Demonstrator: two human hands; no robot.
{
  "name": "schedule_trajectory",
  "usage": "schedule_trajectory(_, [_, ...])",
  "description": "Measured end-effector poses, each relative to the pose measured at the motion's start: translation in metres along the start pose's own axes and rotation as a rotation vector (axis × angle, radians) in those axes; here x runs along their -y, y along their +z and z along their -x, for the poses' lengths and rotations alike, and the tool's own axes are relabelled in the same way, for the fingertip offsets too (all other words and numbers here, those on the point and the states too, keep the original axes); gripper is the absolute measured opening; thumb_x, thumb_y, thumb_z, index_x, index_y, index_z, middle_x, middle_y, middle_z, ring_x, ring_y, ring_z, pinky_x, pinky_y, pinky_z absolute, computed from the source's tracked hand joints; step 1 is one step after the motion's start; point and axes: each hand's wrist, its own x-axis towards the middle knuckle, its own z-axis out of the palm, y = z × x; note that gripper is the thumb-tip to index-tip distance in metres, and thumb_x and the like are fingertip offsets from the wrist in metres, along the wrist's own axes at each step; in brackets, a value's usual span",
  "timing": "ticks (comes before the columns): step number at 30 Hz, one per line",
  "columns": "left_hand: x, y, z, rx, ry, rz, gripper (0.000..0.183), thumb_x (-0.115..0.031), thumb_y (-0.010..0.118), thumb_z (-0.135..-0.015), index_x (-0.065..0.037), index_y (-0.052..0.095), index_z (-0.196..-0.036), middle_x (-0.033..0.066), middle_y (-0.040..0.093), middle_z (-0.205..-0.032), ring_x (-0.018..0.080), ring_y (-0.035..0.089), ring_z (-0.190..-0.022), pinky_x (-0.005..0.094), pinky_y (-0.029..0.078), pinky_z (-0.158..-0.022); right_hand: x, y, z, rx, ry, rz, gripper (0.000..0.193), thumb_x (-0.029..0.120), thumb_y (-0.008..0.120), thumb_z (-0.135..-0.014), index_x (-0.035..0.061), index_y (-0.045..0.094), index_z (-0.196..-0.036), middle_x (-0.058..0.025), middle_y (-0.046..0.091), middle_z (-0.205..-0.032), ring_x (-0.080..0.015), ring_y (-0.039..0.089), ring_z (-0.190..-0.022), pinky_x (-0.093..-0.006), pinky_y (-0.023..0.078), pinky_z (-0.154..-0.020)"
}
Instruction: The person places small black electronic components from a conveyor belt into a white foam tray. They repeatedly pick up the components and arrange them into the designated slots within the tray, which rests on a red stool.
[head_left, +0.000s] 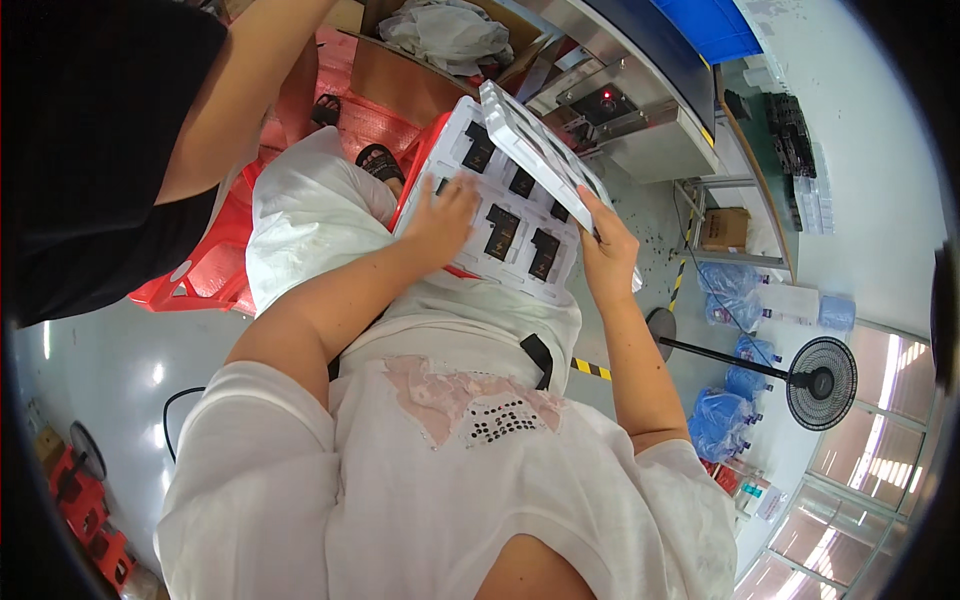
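A white moulded plastic tray (477, 262) rests in front of my lap, with flat black pieces like phone batteries (502, 234) in its pockets. My left hand (447, 222) is over the tray's left side, near a partly covered black piece (441, 186). Its fingers are blurred, so what they hold, if anything, is unclear. My right hand (608, 248) grips the edge of a second white tray (530, 137), which is tilted above the right part of the first one and hides some of its pockets.
Red plastic (425, 150) shows beneath the tray. Beyond stands a cardboard box (395, 83) with crumpled white plastic. Another person's arm (240, 100) is close on the left. To the right are a metal machine (650, 150) and a black fan (821, 383).
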Motion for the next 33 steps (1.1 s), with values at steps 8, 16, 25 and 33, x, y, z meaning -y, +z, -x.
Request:
schedule_trajectory(8, [0.027, 0.015, -0.005, -0.258, -0.341, 0.232, 0.042, -0.029, 0.046, -0.090, -0.007, 0.047, -0.125, 0.0157, 0.036, -0.136, 0.0303, 0.034, -0.126, 0.0475, 0.031, -0.100, -0.006, 0.010, 0.011, 0.035, -0.083, 0.068, 0.053, -0.009, 0.057, -0.068, 0.0109, 0.058, -0.117, -0.0147, 0.062, -0.108, -0.0310, 0.059, -0.098, -0.0373, 0.046, -0.087])
schedule_trajectory(16, [0.090, 0.030, -0.004, -0.052, -1.163, 1.686, 0.046, -0.041, 0.050, -0.088, 0.003, 0.065, -0.090, 0.0090, 0.061, -0.067, 0.0222, 0.059, -0.063, 0.0339, 0.047, -0.061, -0.023, 0.089, 0.088, 0.243, -0.213, 0.302, 0.060, 0.002, 0.061, -0.068, 0.0128, 0.049, -0.126, -0.0111, 0.049, -0.126, -0.0363, 0.041, -0.120, -0.0565, 0.031, -0.099])
schedule_trajectory(25, [0.074, 0.031, 0.011, -0.108, -0.561, 1.006, 0.032, -0.023, 0.062, -0.080, 0.002, 0.063, -0.101, 0.0271, 0.061, -0.089, 0.0386, 0.060, -0.084, 0.0415, 0.046, -0.076, -0.023, 0.090, 0.089, 0.236, -0.120, 0.181, 0.047, 0.019, 0.064, -0.078, 0.0090, 0.050, -0.121, -0.0187, 0.047, -0.124, -0.0387, 0.041, -0.117, -0.0516, 0.035, -0.094])
schedule_trajectory(33, [0.064, 0.024, 0.004, -0.035, -0.596, 0.735, 0.036, -0.025, 0.057, -0.083, -0.001, 0.058, -0.109, 0.0276, 0.060, -0.083, 0.0415, 0.059, -0.081, 0.0458, 0.046, -0.075, -0.119, 0.074, 0.090, -0.058, 0.937, -0.061, 0.052, 0.028, 0.065, -0.079, -0.0037, 0.047, -0.116, -0.0276, 0.055, -0.101, -0.0415, 0.055, -0.096, -0.0465, 0.045, -0.079])
